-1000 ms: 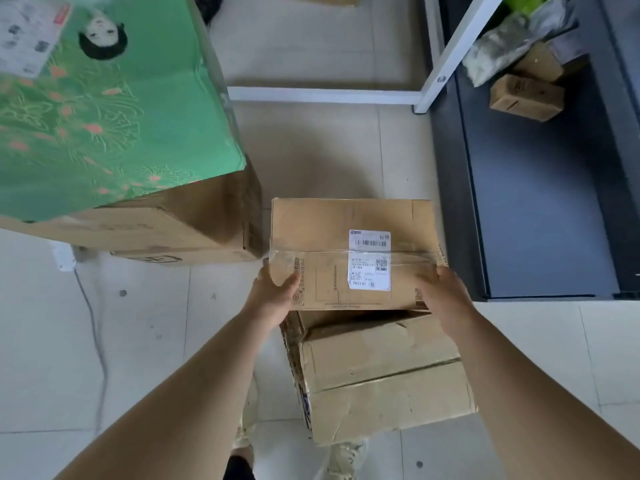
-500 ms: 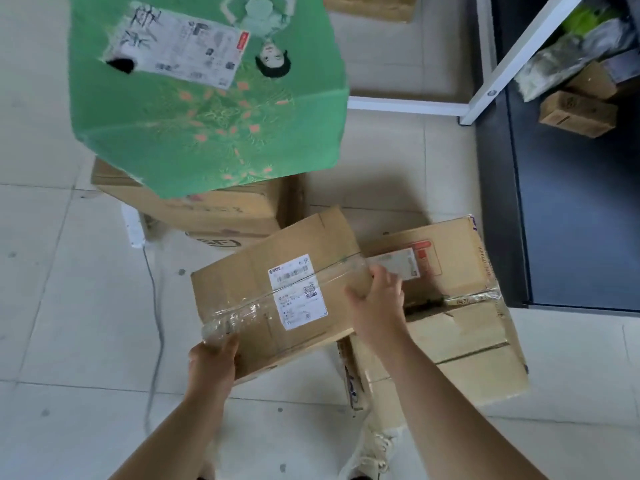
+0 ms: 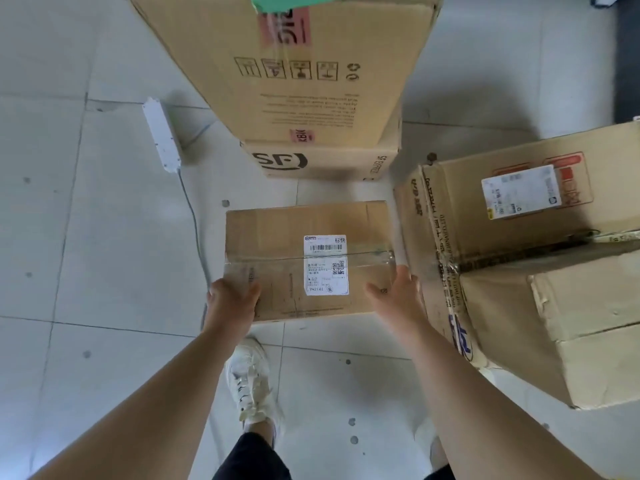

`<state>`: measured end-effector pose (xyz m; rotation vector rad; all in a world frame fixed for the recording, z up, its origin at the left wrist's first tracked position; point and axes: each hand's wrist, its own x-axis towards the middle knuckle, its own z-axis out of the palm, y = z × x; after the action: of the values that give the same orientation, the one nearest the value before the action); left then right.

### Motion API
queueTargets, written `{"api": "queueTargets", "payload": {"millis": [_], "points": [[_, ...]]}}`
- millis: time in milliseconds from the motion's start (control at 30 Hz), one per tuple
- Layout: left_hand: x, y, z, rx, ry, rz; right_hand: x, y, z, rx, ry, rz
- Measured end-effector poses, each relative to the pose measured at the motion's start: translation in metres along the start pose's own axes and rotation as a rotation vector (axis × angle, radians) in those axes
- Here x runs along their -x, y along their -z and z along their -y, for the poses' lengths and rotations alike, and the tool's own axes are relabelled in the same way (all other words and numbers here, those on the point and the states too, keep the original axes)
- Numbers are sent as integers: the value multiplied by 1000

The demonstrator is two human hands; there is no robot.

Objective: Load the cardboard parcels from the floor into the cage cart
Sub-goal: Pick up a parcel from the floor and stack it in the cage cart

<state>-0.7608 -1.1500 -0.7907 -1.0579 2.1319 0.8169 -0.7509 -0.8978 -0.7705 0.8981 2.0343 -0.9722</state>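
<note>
Small cardboard parcel (image 3: 270, 233) sits low over the tile floor (image 3: 104, 237); can't tell if it's lifted or resting. Left hand (image 3: 232, 299) clamps its near-left corner, thumb on top. Right hand (image 3: 398, 299) grips the near-right corner, thumb on top, fingers down the side. White shipping label (image 3: 325, 265) on the parcel: barcode, QR code, "标快". Beyond the parcel: box marked "SF" (image 3: 322, 161) under a larger carton (image 3: 294, 109) with 4 handling pictograms. Right of the parcel: taped carton (image 3: 502, 289). Left: white power strip (image 3: 161, 135).
</note>
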Motion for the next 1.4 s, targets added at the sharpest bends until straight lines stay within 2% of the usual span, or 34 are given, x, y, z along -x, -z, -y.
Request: {"api": "queueTargets", "payload": {"millis": [167,267,333,433,533,633,733,800,900,967,1133,1233,1400], "points": [[-17,-23,21,-73,-29,97,-13,-19,-24,-18,-71,91],[0,-31,12,-89,-77,166,-4,-10,-25,-18,10,167],[21,-39,-4,-90,-104,185,11,8,-16,-33,105,148],[59,-62,-42,-51,-175,237,29,54,-8,-100,300,-71],[104,-89,-81,23,-244,289,40,119,-12,-4,467,-380],[163,-121,-124,124,-293,387,47,192,-26,102,737,-718],[215,-155,-155,263,-321,509,51,244,-41,66,842,-840],[249,-175,-169,278,-343,573,49,281,-69,36,769,-908],[280,-200,-186,231,-368,607,38,338,-124,120,390,-969],[289,-215,-204,189,-432,575,34,370,-155,179,141,-862],[294,-246,-257,127,-550,495,34,398,-193,23,-196,-627],[296,-259,-268,109,-540,502,29,392,-203,-223,-290,-487],[293,-254,-259,202,-522,429,34,367,-194,-353,-200,-537]]}}
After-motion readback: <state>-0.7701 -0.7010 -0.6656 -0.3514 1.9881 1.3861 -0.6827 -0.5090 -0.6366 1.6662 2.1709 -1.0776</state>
